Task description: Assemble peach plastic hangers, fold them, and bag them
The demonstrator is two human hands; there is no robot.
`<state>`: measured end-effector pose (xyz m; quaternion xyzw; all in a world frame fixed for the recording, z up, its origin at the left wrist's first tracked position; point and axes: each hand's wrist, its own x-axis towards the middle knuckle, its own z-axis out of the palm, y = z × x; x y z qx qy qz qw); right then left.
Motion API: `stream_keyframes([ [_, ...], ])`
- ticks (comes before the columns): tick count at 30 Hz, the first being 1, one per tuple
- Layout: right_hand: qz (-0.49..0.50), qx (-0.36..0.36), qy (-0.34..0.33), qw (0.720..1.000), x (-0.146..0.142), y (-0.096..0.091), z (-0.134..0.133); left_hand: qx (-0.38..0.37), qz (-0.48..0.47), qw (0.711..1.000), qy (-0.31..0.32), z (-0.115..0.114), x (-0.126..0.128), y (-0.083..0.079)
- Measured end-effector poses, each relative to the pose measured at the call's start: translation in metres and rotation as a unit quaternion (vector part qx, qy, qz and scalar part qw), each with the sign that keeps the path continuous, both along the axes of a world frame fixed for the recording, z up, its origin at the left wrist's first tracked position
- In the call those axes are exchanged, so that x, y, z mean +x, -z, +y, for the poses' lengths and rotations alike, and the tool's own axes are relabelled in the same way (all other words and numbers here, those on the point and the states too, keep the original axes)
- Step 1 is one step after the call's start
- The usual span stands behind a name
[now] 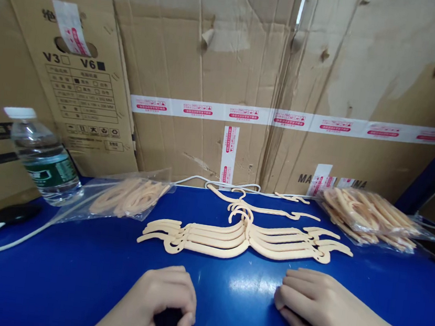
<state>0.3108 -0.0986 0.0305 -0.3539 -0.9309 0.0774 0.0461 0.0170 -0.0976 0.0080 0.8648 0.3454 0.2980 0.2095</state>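
My left hand (166,305) rests at the front of the blue table, its fingers curled round to the thumb with a dark gap inside and nothing visible in it. To the right, my right hand (311,306) lies on the tabletop with bent fingers closed toward the thumb; I see nothing held. Just beyond both hands, several beige plastic clothes hangers (215,248) lie overlapped in a row, hooks pointing away from me. Behind them is another beige hanger (267,210), set apart from the row. Neither hand touches the hangers.
Clear bags of beige hanger parts lie at left (130,197) and right (369,216). A water bottle (49,163), a black mouse-like object (15,212) and a white cable (17,244) are at far left. Cardboard (213,67) walls the back edge.
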Motion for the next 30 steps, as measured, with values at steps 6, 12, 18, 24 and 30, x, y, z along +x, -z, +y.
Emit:
stream_keyframes([
  [6,0.008,0.008,-0.001,1.000,0.000,0.001,0.001,-0.066,-0.032,0.997,-0.031,-0.005,0.001,-0.007],
  [12,0.012,0.015,-0.008,1.000,-0.002,0.000,0.001,-0.072,-0.040,0.996,-0.024,-0.004,0.004,-0.011],
  [18,0.020,0.015,-0.010,1.000,-0.002,0.001,0.002,-0.087,-0.055,0.995,-0.012,-0.003,0.004,-0.013],
  [24,0.005,0.010,-0.009,1.000,-0.001,0.000,0.002,-0.116,-0.063,0.991,-0.004,-0.001,0.002,-0.014],
  [30,0.005,0.012,-0.009,1.000,-0.001,-0.001,0.001,-0.134,-0.060,0.989,-0.006,0.000,0.000,-0.012],
])
